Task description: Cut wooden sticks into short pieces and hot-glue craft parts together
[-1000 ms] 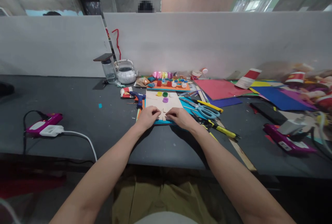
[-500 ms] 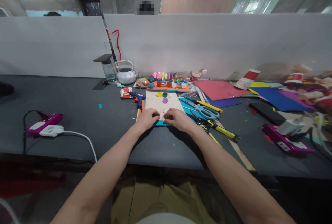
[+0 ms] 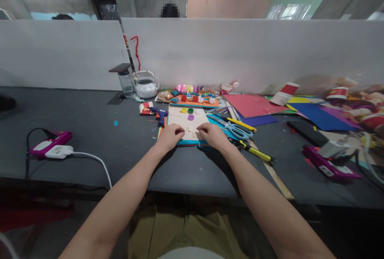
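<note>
A cream-coloured board [image 3: 177, 119] lies before me on bright blue sheets. Between my hands, small pale flat pieces [image 3: 190, 129] rest on it. My left hand [image 3: 170, 136] is over the board's left edge, fingers curled with the tips together; whatever they pinch is too small to make out. Closed likewise, my right hand [image 3: 213, 135] is at the lower right of the board, with another pale piece [image 3: 195, 134] just beside its fingertips. Whether it grips that piece I cannot tell. Yellow, green and purple round items [image 3: 191, 117] sit farther up the board.
Left of the board lies a blue glue gun [image 3: 161, 113]. Scissors [image 3: 240, 131] and yellow-handled pliers [image 3: 258, 151] lie to the right. Behind are paint pots [image 3: 198, 99] and a kettle [image 3: 146, 88]. Purple power strips [image 3: 51, 143] and coloured sheets [image 3: 255, 105] lie farther out.
My right hand has shifted right, away from my left, uncovering more of the board and the pale pieces between them. My left hand has barely moved.
</note>
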The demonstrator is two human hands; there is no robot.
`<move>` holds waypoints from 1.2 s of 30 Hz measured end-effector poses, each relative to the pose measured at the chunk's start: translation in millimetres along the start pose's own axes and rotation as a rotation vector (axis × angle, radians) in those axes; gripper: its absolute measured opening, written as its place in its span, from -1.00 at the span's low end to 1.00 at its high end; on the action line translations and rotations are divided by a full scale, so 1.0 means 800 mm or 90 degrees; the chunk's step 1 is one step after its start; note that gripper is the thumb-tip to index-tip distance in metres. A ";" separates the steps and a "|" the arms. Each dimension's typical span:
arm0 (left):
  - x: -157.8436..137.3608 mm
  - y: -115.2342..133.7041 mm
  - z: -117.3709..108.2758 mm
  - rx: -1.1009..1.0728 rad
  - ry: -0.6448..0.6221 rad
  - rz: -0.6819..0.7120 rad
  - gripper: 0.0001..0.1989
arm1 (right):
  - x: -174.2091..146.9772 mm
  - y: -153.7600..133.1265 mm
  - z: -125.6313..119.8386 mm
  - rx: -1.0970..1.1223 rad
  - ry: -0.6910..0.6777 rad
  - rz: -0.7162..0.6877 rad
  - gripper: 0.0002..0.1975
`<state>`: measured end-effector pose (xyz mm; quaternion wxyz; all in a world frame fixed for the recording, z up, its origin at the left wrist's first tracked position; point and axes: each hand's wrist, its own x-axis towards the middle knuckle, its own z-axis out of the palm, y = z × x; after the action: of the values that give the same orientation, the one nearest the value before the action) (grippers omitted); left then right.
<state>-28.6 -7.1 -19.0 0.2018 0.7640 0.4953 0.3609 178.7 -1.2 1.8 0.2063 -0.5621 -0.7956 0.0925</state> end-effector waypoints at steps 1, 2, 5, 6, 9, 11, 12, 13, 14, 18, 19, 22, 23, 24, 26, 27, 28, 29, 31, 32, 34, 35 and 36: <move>0.001 0.001 -0.001 -0.006 0.023 -0.002 -0.91 | 0.000 0.000 -0.001 -0.002 0.004 0.006 -0.78; 0.001 0.002 -0.003 -0.010 0.044 -0.005 -0.89 | 0.000 0.000 -0.002 -0.003 0.007 0.012 -0.78; 0.002 0.005 -0.005 -0.019 0.093 -0.009 -0.87 | 0.000 0.000 -0.002 -0.011 0.009 0.025 -0.80; 0.002 0.006 -0.005 -0.022 0.106 -0.010 -0.87 | -0.001 -0.001 -0.002 -0.014 0.006 0.024 -0.81; 0.001 0.008 -0.006 -0.039 0.136 -0.015 -0.93 | -0.002 -0.003 -0.001 -0.023 -0.023 -0.007 -0.80; 0.001 0.010 -0.005 -0.053 0.146 -0.023 -0.95 | -0.002 -0.006 0.000 -0.029 -0.048 -0.036 -0.82; 0.000 0.011 -0.005 -0.060 0.147 -0.026 -0.95 | -0.002 -0.008 0.000 -0.032 -0.057 -0.045 -0.84; 0.000 0.011 -0.005 -0.068 0.146 -0.031 -0.94 | -0.002 -0.010 0.000 -0.034 -0.062 -0.049 -0.85; 0.000 0.012 -0.005 -0.077 0.143 -0.035 -0.94 | -0.001 -0.011 0.000 -0.036 -0.064 -0.049 -0.86; 0.002 0.009 -0.004 -0.126 0.131 -0.064 -0.94 | 0.000 -0.014 0.000 -0.038 -0.060 -0.037 -0.88; 0.004 0.008 -0.005 -0.142 0.131 -0.075 -0.93 | 0.000 -0.014 0.000 -0.037 -0.054 -0.033 -0.88; 0.012 0.007 -0.012 -0.191 0.137 -0.108 -0.88 | 0.000 -0.012 0.000 -0.029 -0.025 -0.019 -0.86; 0.016 0.008 -0.016 -0.207 0.134 -0.115 -0.86 | 0.000 -0.011 0.000 -0.024 -0.019 -0.018 -0.85; 0.020 0.010 -0.020 -0.223 0.127 -0.119 -0.84 | 0.000 -0.010 0.000 -0.018 -0.016 -0.020 -0.85; 0.026 0.013 -0.029 -0.249 0.095 -0.119 -0.82 | 0.000 -0.010 0.000 0.002 -0.010 -0.024 -0.85; 0.029 0.014 -0.032 -0.260 0.076 -0.117 -0.82 | 0.000 -0.009 0.000 0.014 0.000 -0.022 -0.84; 0.030 0.014 -0.035 -0.267 0.057 -0.114 -0.83 | 0.001 -0.009 -0.001 0.028 0.019 -0.017 -0.83; 0.031 0.014 -0.037 -0.268 0.045 -0.108 -0.84 | 0.001 -0.009 -0.002 0.043 0.044 -0.009 -0.82; 0.028 0.011 -0.038 -0.239 0.054 -0.091 -0.86 | 0.003 -0.008 -0.006 0.069 0.107 0.013 -0.82; 0.025 0.009 -0.038 -0.208 0.074 -0.078 -0.85 | 0.004 -0.007 -0.008 0.078 0.140 0.024 -0.82; 0.019 0.005 -0.037 -0.145 0.117 -0.066 -0.83 | 0.006 -0.006 -0.012 0.091 0.199 0.047 -0.83; 0.016 0.004 -0.038 -0.123 0.118 -0.057 -0.84 | 0.007 -0.005 -0.014 0.103 0.231 0.057 -0.85; 0.014 0.003 -0.038 -0.103 0.120 -0.037 -0.85 | 0.008 -0.005 -0.016 0.120 0.264 0.064 -0.87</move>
<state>-47.4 0.8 6.9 0.2257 0.6932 0.5036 0.4636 179.2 2.3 16.0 0.4121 -0.5862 -0.6950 0.0590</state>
